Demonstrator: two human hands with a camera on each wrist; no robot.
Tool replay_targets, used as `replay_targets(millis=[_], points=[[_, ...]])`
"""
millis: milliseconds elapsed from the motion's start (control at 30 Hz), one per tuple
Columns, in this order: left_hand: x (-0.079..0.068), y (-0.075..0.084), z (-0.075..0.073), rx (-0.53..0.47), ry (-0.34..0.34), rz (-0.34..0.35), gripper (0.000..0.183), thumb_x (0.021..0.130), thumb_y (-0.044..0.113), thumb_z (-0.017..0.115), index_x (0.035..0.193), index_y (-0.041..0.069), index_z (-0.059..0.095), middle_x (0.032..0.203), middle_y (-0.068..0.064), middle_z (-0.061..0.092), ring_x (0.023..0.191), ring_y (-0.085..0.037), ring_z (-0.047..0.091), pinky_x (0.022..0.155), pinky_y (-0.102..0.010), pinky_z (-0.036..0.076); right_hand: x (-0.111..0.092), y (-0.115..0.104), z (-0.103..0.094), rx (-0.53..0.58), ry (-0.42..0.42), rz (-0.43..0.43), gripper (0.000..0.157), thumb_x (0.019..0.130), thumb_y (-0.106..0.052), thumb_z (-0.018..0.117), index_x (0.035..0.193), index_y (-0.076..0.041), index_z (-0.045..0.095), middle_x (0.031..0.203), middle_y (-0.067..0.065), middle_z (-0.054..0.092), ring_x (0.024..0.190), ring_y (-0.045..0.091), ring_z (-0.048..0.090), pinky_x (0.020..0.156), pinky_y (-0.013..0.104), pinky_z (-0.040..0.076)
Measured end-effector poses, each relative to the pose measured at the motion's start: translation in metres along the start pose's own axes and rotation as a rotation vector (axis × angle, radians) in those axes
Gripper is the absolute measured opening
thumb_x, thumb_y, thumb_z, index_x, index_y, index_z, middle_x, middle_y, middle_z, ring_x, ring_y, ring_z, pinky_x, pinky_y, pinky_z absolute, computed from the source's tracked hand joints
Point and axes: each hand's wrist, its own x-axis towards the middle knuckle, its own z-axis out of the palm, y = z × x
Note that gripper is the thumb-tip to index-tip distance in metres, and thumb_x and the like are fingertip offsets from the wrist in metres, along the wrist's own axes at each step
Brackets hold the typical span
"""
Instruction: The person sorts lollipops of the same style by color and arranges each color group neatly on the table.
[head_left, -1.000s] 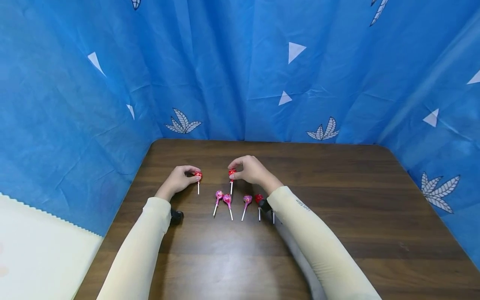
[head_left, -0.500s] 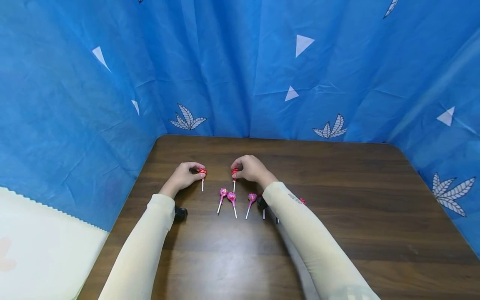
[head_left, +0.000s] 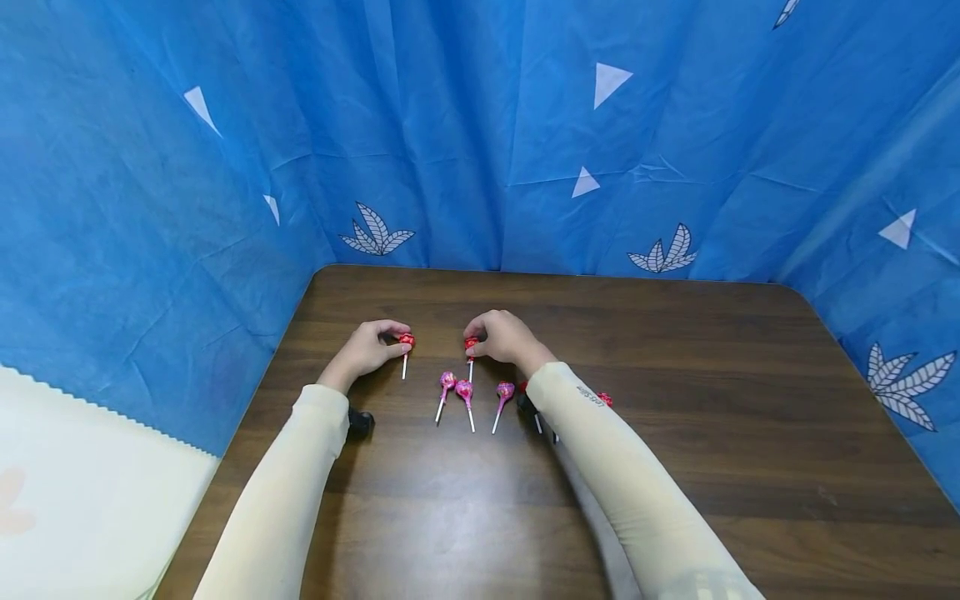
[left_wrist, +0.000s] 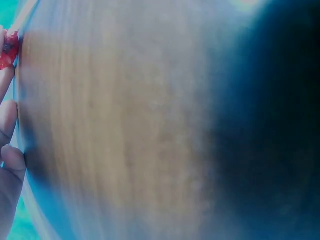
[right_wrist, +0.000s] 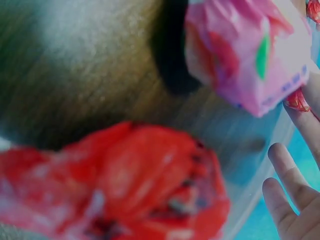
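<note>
In the head view, my left hand (head_left: 367, 347) pinches the red wrapped head of a lollipop (head_left: 407, 339) between thumb and fingers, its white stick pointing toward me. To its right, my right hand (head_left: 507, 337) pinches another red lollipop (head_left: 471, 344) the same way. Below them lie three pink lollipops, one at the left (head_left: 447, 381), one in the middle (head_left: 465, 390) and one at the right (head_left: 505, 391). In the left wrist view, only a red wrapper (left_wrist: 9, 49) and some fingers show. The right wrist view has a red lollipop (right_wrist: 160, 185) and a pink lollipop (right_wrist: 245, 50) very close.
More red lollipops lie under or beside the right forearm; one red head (head_left: 604, 399) peeks out past the sleeve, and white sticks (head_left: 537, 423) show near the wrist. A brown wooden table (head_left: 712, 375) carries everything, with a blue curtain (head_left: 487, 150) behind it.
The head view has shifted slightly. Both hands keep their lollipops. The right forearm has moved left, covering a red lollipop near the wrist and revealing another past the sleeve; one stick there has swung right.
</note>
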Motion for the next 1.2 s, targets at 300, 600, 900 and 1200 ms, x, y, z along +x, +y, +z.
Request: replay_targets(millis=[300,600,900,1200], points=[[-0.001,-0.002,0.003,-0.043,0.041,-0.005,0.048,0.092,0.027,0.071,0.135,0.008,0.059,0.133,-0.016,0.061,0.110,-0.030,0.055,0.096,-0.041,0.046,-0.011,0.004,-0.015,0.060,0.027,-0.006,0.039,0.087,-0.028,0.078,0.123,-0.015,0.070,0.126,0.002,0.069,0.123,0.022,0.058,0.108,0.041,0.043],[-0.006,0.021,0.000,-0.098,0.198,0.065,0.058,0.091,0.033,0.073,0.141,0.011,0.054,0.146,-0.013,0.053,0.122,-0.038,0.050,0.103,-0.052,0.044,-0.042,0.027,-0.054,0.226,0.145,-0.053,0.044,0.087,-0.028,0.077,0.127,-0.012,0.067,0.130,0.005,0.067,0.129,0.025,0.055,0.110,0.046,0.041],[-0.019,0.079,0.025,-0.102,0.234,0.208,0.050,0.089,0.032,0.075,0.134,0.015,0.061,0.138,-0.008,0.061,0.121,-0.034,0.046,0.098,-0.049,0.041,-0.087,0.056,-0.074,0.278,0.227,-0.020,0.045,0.086,-0.031,0.078,0.128,-0.018,0.067,0.132,0.004,0.066,0.132,0.024,0.052,0.110,0.051,0.039],[-0.030,0.132,0.087,0.140,0.031,0.319,0.047,0.087,0.041,0.075,0.129,0.022,0.065,0.131,0.000,0.066,0.120,-0.025,0.051,0.100,-0.049,0.031,-0.125,0.080,-0.050,0.182,0.151,-0.005,0.047,0.085,-0.028,0.079,0.128,-0.013,0.068,0.131,0.007,0.067,0.129,0.031,0.052,0.108,0.055,0.039]])
